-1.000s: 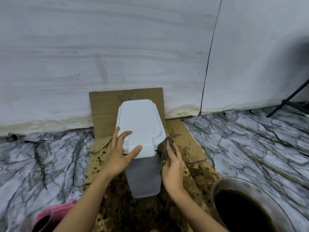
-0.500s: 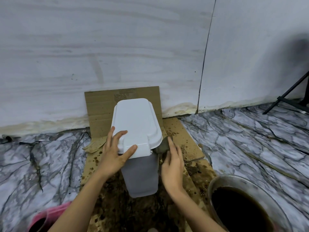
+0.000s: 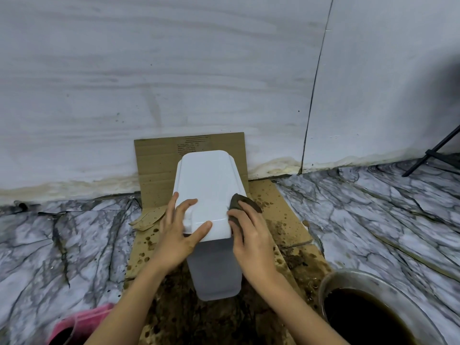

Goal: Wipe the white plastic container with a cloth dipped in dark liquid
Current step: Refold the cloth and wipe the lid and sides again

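A tall white plastic container (image 3: 214,272) with a white lid (image 3: 207,185) stands upright on stained cardboard. My left hand (image 3: 178,235) grips the lid's front left corner, thumb across the front edge. My right hand (image 3: 252,241) presses a dark wet cloth (image 3: 240,201) against the lid's right edge near the front corner. The cloth pokes out above my fingers; the rest is hidden under my palm.
A bowl of dark liquid (image 3: 368,317) sits at the lower right, close to my right forearm. A pink vessel (image 3: 79,324) lies at the lower left. Stained cardboard (image 3: 273,215) covers the marbled floor and leans on the white wall. A black tripod leg (image 3: 433,151) stands at the far right.
My right hand has slid the cloth up from the container's right side, below the lid, onto the lid's right edge. My left hand keeps its hold on the lid.
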### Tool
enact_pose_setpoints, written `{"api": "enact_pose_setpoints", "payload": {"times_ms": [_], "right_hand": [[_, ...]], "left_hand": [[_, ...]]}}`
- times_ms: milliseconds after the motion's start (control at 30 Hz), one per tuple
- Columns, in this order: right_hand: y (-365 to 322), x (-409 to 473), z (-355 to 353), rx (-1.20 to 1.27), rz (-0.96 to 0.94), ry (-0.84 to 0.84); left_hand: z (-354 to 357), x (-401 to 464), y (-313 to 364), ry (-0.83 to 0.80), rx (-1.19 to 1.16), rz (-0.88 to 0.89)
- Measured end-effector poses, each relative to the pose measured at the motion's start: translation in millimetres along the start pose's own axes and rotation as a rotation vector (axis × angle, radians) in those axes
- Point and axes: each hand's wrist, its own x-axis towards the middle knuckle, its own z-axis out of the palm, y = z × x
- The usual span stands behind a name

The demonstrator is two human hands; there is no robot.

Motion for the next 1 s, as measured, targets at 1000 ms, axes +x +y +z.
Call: {"api": "enact_pose_setpoints", "payload": {"times_ms": [1000], "right_hand": [[-19,61,38,0.069,0.438,-0.158]], "left_hand": [[-27,56,15,-0.008,0.033,-0.191]]}}
